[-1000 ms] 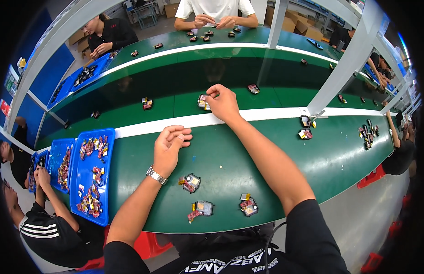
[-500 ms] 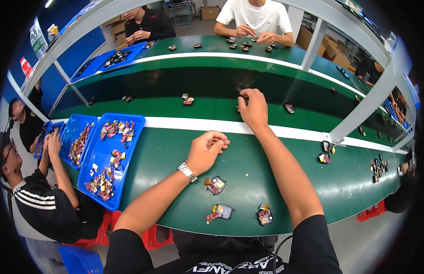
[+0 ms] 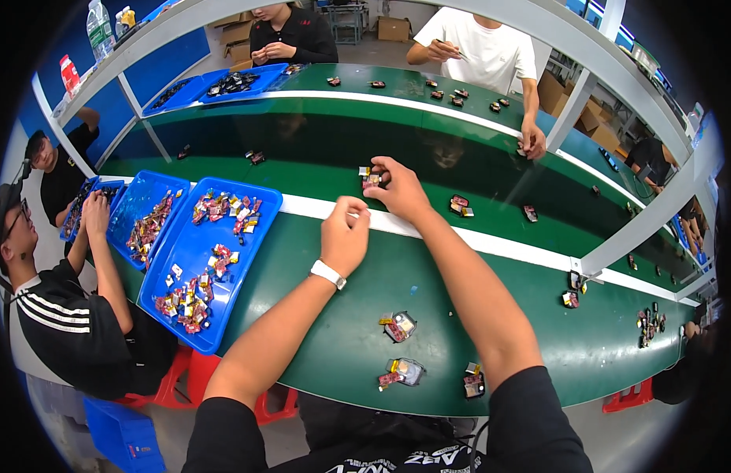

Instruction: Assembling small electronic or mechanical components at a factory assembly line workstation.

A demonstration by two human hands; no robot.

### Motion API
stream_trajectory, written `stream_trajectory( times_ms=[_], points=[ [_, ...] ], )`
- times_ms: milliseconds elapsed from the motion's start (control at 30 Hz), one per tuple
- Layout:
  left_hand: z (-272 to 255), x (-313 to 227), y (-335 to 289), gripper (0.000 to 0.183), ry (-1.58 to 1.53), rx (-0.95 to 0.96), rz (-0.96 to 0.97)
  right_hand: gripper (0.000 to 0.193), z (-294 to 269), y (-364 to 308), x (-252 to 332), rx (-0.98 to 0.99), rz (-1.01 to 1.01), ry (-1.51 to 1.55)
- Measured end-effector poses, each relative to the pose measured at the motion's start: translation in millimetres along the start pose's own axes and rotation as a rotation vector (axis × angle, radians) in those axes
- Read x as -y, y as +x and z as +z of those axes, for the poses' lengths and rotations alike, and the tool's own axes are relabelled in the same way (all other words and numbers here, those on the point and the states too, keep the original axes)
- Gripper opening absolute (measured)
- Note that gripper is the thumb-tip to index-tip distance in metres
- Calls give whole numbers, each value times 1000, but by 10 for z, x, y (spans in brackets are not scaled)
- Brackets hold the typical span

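Note:
My right hand (image 3: pixel 398 189) reaches over the dark green belt (image 3: pixel 302 162). Its thumb and fingers close on a small electronic assembly (image 3: pixel 371 175) with a silver-and-yellow battery and a reddish circuit board. Nearer to me, my left hand (image 3: pixel 345 234) hovers by the white rail (image 3: pixel 397 224), fingers curled together, with nothing visible in them. Right of my right hand, another open assembly (image 3: pixel 461 205) lies on the belt. On the green table in front of me are three more: an upper one (image 3: pixel 399 325), a lower one (image 3: pixel 405 372) and one by my right forearm (image 3: pixel 473 381).
Blue trays, the nearest (image 3: pixel 238 293) holding loose boards and batteries, stand at left beside a seated co-worker (image 3: pixel 62 315). A grey frame post (image 3: pixel 629 248) rises at right, near a cluster of parts (image 3: pixel 651 325). Opposite, a co-worker's hand (image 3: pixel 531 140) reaches to the far rail.
My right hand has moved left from one assembly to another and closed on it. My left hand has drawn its fingers together. The view has shifted; the white-shirted co-worker now reaches out.

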State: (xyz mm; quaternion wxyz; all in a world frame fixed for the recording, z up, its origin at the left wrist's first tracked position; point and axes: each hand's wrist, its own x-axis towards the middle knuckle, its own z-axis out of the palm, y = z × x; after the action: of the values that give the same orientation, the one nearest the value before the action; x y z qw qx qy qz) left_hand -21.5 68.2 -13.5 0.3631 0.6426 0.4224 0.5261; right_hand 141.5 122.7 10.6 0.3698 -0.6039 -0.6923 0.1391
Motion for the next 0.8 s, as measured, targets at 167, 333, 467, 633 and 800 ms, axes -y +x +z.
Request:
stream_trajectory(
  times_ms=[167, 333, 467, 633, 800],
  points=[
    [-226, -388, 81, 36, -632, 364, -559, 91, -796, -764, 413, 295, -267, 182],
    [-135, -477, -82, 33, -597, 925, -566, 98, -1146, -1176, 437, 340, -174, 187],
    [146, -558, -265, 26, -620, 633, -493, 55, -1021, -1543, 268, 101, 189, 385],
    [207, -569, -398, 26, -581, 580, -526, 25, -883, -1706, 309, 32, 332, 688],
    [195, -703, -415, 37, -562, 722, -534, 9, -895, -1751, 316, -195, 186, 396]
  ],
)
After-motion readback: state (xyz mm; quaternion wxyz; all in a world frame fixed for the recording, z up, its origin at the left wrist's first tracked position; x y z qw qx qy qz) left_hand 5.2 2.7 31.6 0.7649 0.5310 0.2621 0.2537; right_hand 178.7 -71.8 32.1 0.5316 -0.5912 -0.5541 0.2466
